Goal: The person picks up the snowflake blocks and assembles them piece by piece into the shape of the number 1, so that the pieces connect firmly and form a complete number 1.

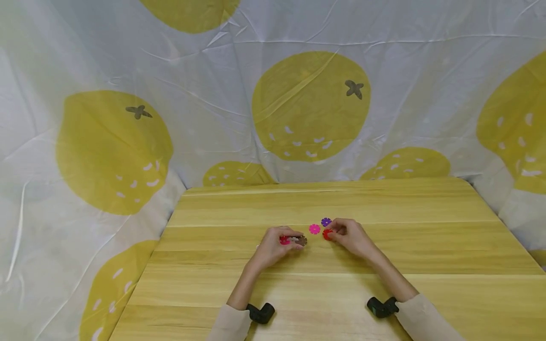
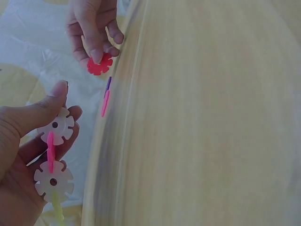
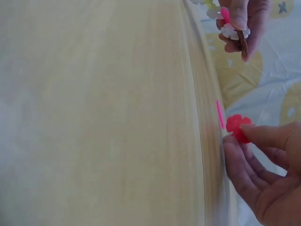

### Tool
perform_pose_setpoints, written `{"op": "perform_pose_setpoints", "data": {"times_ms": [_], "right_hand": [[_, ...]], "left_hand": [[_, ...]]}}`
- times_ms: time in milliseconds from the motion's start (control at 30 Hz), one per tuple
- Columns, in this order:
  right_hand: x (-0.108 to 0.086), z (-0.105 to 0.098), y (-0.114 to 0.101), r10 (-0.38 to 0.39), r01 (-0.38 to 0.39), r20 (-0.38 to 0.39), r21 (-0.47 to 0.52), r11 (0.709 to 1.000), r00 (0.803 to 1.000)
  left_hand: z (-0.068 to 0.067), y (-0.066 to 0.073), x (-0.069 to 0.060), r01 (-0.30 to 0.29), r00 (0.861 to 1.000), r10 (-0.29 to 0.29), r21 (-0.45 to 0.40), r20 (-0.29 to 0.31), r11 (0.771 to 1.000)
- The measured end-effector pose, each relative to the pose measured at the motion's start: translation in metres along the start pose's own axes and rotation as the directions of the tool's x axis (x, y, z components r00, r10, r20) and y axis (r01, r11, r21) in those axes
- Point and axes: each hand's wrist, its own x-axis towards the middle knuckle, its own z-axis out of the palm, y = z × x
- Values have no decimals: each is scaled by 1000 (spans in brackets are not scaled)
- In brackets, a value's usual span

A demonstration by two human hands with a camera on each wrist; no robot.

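My left hand (image 1: 273,247) holds a chain of joined notched discs; a brown disc (image 1: 302,240) is at its right end, beside white and pink ones. In the left wrist view the chain shows a white disc (image 2: 53,181), a pink disc (image 2: 51,153) edge-on and a yellow-green disc (image 2: 57,207). Between thumb and fingers, my right hand (image 1: 350,237) pinches a red disc (image 1: 327,234), apart from the chain. A pink disc (image 1: 314,229) and a purple disc (image 1: 326,221) lie on the table near the right fingertips.
The wooden table (image 1: 324,293) runs back to a hanging cloth (image 1: 204,118) with yellow fruit prints. A black device (image 1: 261,313) is at the left wrist and another black device (image 1: 381,308) at the right wrist.
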Motion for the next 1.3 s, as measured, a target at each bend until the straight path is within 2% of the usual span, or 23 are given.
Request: {"op": "perform_pose_setpoints", "data": {"times_ms": [200, 433, 700, 1000, 1300], "right_hand": [[-4, -1, -1, -10, 7, 20, 169, 986, 1000], [-7, -2, -5, -38, 36, 2, 277, 960, 999], [-13, -4, -7, -33, 32, -2, 296, 955, 999], [-20, 3, -15, -91, 82, 14, 322, 943, 996], [-22, 12, -19, -105, 110, -34, 298, 948, 994]], "left_hand": [[-1, 2, 0, -21, 1000, 21, 12, -4, 1000], [-2, 3, -1, -18, 1000, 18, -7, -8, 1000], [-2, 8, 0, -25, 1000, 25, -6, -4, 1000], [-2, 11, 1, -33, 999, 33, -19, -7, 999], [-1, 15, 2, -37, 999, 37, -16, -32, 999]]}}
